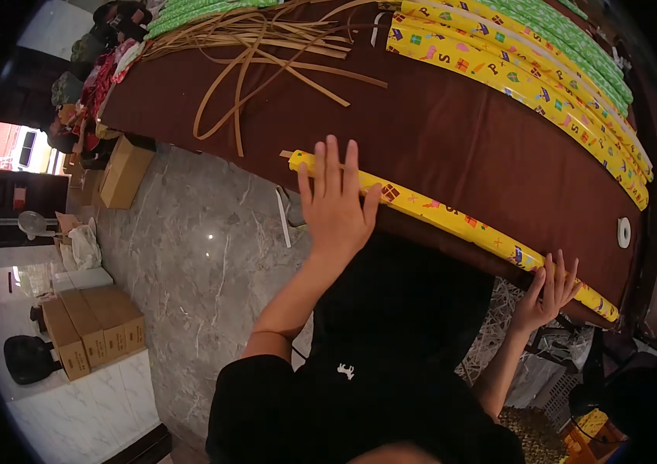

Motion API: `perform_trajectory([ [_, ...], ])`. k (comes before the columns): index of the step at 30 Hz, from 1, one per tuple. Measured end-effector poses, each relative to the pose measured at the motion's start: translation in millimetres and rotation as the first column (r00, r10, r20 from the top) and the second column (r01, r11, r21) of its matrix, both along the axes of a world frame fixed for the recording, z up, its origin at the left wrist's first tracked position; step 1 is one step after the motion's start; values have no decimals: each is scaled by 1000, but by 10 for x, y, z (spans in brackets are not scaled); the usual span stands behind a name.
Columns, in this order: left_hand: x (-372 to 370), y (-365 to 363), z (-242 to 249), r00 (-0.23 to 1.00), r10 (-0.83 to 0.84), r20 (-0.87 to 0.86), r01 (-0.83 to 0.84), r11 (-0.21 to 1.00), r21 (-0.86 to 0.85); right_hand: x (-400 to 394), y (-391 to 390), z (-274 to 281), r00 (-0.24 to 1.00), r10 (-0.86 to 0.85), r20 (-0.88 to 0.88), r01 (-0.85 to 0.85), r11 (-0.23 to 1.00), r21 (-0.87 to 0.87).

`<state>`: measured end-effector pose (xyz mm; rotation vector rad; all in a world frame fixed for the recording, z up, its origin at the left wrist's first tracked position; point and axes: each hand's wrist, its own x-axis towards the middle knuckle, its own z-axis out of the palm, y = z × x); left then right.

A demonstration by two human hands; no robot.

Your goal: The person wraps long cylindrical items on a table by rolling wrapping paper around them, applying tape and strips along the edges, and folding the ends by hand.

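A narrow roll of yellow printed wrapping paper (452, 216) lies along the near edge of the brown-covered table (436, 131). Flat on its left part rests my left hand (337, 205), fingers stretched out and slightly apart. My right hand (549, 298) lies across the roll toward its right end, fingers extended. Neither hand is wrapped around the paper. A short end of a brown strip (285, 154) pokes out at the roll's left tip. What lies under the palms is hidden.
Loose brown strips (266, 62) spread over the table's far left. Yellow rolls (498, 66) and green rolls (552, 42) are stacked at the back. A white tape roll (623, 232) sits at the right. Cardboard boxes (96, 329) stand beyond the floor at left.
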<state>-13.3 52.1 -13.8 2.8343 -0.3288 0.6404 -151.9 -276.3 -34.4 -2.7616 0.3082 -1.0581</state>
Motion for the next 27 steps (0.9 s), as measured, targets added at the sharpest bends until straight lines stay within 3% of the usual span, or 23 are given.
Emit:
perform_trajectory([
  [3,65,269,-91,993,121,-8,-121,992,-35,-9,-44,-30,999,-11,-33,10,999,-31],
  [9,122,466,-126,998,50,-39,-55,989,-141,25,20,27,998,-61,-22,61,998,13],
  [12,142,510,-95,999,-14,-40,5,978,-209,135,224,204,951,-218,-218,194,973,-128],
  [16,172,531,-106,998,-38,-43,25,965,-263,598,947,535,935,172,-310,-166,985,45],
  [21,193,555,-175,999,-34,7,34,971,-238,1075,2046,551,765,569,-303,-547,821,160],
  [25,215,620,-194,998,-27,-61,14,978,-208,1243,2513,418,760,589,-273,-583,805,114],
  [27,258,663,-225,998,-53,-17,49,980,-191,1185,2567,436,772,559,-302,-522,829,200],
])
